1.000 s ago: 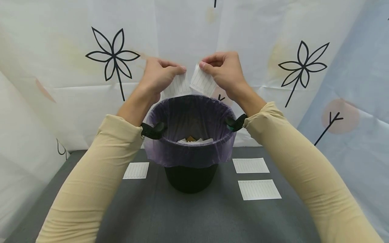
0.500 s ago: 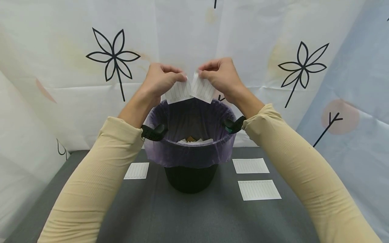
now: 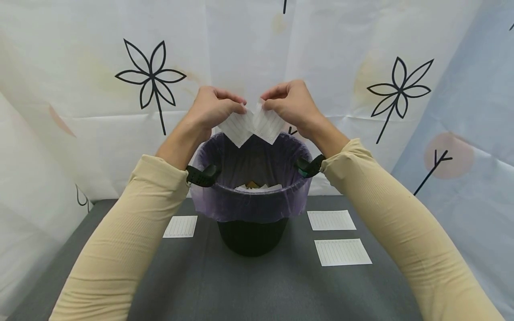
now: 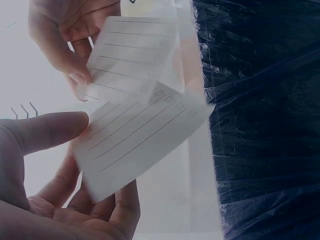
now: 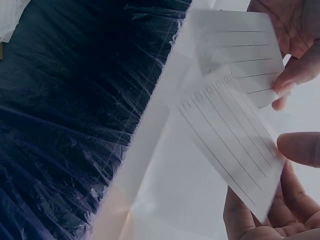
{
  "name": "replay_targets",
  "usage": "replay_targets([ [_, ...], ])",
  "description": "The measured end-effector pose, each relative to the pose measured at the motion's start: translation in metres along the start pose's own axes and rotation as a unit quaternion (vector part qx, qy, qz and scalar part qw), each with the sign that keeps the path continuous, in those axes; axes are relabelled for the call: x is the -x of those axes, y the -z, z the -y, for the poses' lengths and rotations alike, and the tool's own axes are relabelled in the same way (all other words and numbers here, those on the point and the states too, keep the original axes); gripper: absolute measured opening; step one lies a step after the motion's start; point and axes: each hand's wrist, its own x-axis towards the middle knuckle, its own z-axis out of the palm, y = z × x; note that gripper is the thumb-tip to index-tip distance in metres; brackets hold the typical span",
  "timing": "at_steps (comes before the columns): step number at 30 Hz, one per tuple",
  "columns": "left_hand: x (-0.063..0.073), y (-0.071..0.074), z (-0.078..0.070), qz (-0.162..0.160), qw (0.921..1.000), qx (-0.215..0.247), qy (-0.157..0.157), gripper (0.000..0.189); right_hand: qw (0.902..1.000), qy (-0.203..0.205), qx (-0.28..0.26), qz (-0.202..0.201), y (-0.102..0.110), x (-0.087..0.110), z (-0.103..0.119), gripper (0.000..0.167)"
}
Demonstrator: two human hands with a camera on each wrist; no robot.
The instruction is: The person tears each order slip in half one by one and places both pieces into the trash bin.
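Left hand [image 3: 208,109] is pinching one scrap [image 3: 238,130] and right hand [image 3: 296,106] has another scrap [image 3: 268,127] pinched, both up near that bin [image 3: 253,238].

The sleeves [image 3: 106,249] are tan and wrinkly, with thin lines. By each cuff [image 3: 166,171] is a black band [image 3: 195,175]; the right one has some green.

So it's a flat dark grey tabletop [image 3: 250,290], with a round black bin [image 3: 252,238], purple plastic liner folded over its rim, standing upright around the far middle. One white ruled paper slip [image 3: 180,226] lies left of it. Over on the right there's a far white ruled paper card [image 3: 331,220] and a near white ruled paper card [image 3: 343,252], not touching.
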Motion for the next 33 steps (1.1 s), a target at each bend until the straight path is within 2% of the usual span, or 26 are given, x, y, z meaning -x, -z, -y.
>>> replay_targets([
  [5,0.0,0.0,0.001,0.008,0.9998,0.017,0.0,0.024,1.0,0.005,0.002,0.007,0.0,0.0,0.0,0.023],
  [12,0.0,0.001,0.002,0.018,0.9987,0.047,-0.01,0.019,0.9989,0.004,-0.039,0.024,0.0,0.001,0.001,0.022],
  [19,0.004,0.004,-0.002,0.017,0.9991,0.034,-0.018,0.019,0.9988,0.013,-0.038,0.029,0.004,0.003,0.007,0.022],
  [27,0.022,0.008,-0.017,0.018,0.9988,0.028,-0.036,0.021,0.998,0.029,-0.048,0.028,0.009,0.016,0.016,0.02],
  [33,0.037,0.012,-0.013,0.021,0.9977,0.008,-0.063,0.023,0.9969,0.048,-0.053,0.034,0.012,0.033,0.013,0.019],
])
